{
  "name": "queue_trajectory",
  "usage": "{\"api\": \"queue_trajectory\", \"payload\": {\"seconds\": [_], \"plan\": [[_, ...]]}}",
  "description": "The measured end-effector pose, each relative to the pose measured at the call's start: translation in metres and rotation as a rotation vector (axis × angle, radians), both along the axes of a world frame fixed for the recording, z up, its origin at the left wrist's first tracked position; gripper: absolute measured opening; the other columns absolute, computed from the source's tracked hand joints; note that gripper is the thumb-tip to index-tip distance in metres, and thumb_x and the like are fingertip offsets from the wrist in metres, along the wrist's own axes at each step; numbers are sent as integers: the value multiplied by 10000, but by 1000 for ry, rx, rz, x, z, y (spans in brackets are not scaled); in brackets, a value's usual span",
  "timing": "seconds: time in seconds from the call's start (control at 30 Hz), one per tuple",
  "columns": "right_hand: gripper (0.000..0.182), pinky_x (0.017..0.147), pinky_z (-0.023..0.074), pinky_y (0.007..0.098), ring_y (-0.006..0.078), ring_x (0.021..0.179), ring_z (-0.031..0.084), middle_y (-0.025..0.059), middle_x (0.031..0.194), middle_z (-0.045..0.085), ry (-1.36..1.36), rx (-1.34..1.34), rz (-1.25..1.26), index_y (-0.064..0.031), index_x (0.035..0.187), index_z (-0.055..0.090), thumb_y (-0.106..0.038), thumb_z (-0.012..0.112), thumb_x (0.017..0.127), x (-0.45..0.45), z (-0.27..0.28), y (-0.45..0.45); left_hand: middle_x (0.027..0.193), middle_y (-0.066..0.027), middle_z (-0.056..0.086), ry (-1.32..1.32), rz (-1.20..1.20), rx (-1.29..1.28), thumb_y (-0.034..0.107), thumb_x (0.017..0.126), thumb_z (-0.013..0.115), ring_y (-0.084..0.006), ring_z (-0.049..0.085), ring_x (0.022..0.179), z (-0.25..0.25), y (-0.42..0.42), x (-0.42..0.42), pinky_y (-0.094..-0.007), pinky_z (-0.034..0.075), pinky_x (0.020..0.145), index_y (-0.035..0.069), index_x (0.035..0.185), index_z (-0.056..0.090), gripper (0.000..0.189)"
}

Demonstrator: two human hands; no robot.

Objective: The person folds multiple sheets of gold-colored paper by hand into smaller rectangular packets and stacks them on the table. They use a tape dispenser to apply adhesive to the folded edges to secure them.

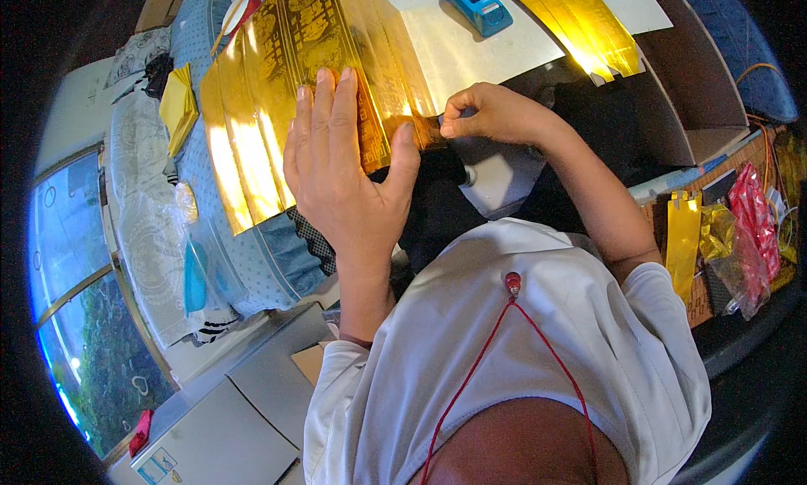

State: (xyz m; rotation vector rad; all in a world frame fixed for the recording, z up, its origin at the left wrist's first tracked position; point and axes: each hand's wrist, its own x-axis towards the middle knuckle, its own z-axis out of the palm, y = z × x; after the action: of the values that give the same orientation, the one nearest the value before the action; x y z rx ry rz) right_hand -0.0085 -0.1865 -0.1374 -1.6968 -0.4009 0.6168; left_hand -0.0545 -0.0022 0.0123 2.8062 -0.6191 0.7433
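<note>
A large sheet of shiny gold foil card (252, 125) with printed dark ornament lies creased and folded before me. My left hand (343, 163) rests flat on it, fingers stretched along a fold and thumb spread to the right over the nearer flap. At the sheet's right end, my right hand (482, 114) pinches a small brownish tab (430, 132) between thumb and forefinger. What exactly lies between those fingertips is partly hidden.
A blue tape dispenser (477, 4) stands on the white board (435, 50). Another gold strip (577, 28) lies right of it, by an open cardboard box (687, 75). Folded yellow paper (179, 107) lies at left. Gold strips (683, 245) and red plastic wrapping (753, 220) lie low right.
</note>
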Motion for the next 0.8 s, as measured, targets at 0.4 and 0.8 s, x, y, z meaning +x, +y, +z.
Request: {"api": "queue_trajectory", "payload": {"seconds": [0.4,0.8], "plan": [[258,738,484,260,106,764,601,27,846,664,184,397,18,0,1102,615,-164,667,910,-10,-19,-5,1375,-160,559,-2,-18,-4,354,824,686,-360,490,1296,-2,1,1,-455,349,1071,78,1332,585,587],[282,717,479,236,78,775,578,18,853,627,71,422,-165,-24,1142,522,-147,659,929,-25,-44,13,1373,-173,557,0,-35,3,326,824,675,-383,501,1281,-1,0,3,-474,361,1055,76,1334,580,576]]}}
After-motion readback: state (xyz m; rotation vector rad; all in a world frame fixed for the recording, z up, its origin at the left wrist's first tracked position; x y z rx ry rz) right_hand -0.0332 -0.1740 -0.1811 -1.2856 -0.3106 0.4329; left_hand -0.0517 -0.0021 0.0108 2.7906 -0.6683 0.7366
